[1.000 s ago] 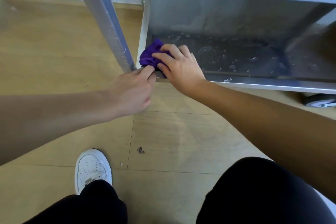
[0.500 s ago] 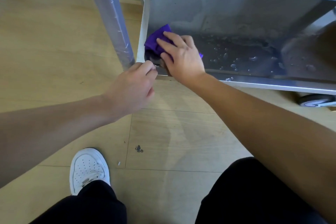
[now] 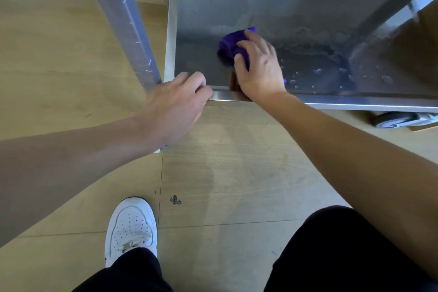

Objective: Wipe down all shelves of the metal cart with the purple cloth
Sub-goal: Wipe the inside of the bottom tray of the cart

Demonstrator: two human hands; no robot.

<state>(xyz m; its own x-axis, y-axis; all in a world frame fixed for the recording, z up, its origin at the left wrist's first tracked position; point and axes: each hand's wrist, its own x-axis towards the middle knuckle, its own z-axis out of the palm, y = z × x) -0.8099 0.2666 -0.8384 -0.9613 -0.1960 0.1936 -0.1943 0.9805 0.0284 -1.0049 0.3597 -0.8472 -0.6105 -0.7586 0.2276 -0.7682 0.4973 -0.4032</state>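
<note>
two hands: both are seen reaching from the lower frame toward the cart's bottom shelf.
right hand [image 3: 259, 71]: laid palm-down on the purple cloth, fingers curled over it and pressing it to the shelf floor; the cloth is gripped under the fingers.
left hand [image 3: 175, 104]: loosely curled, fingertips set on the front lip of the shelf at its left corner; nothing is enclosed in it.
purple cloth [image 3: 231, 46]: bunched on the shelf floor, left of centre, showing at 10 o'clock from the right hand and mostly covered by it.
metal cart [image 3: 355, 99]: only the lowest shelf, a front-left upright and one wheel are shown.
shelf floor [image 3: 196, 64]: dull and smeared to the left of the cloth, at 9 o'clock from it.
water drops [image 3: 317, 71]: scattered on the shelf at 3 o'clock from the right hand, toward the right wall.
upright post [image 3: 125, 21]: slanting from the top edge down to the shelf corner, ending just at 11 o'clock from the left hand.
wheel [image 3: 393, 121]: partly seen under the shelf's front lip, at the right edge.
floor [image 3: 225, 173]: pale wood boards, with a small dark speck [image 3: 175, 199] at 6 o'clock from the left hand.
white shoe [image 3: 131, 225]: seen at 7 o'clock in the frame, below a dark trouser leg; a second dark trouser leg [image 3: 331, 251] fills 5 o'clock.
</note>
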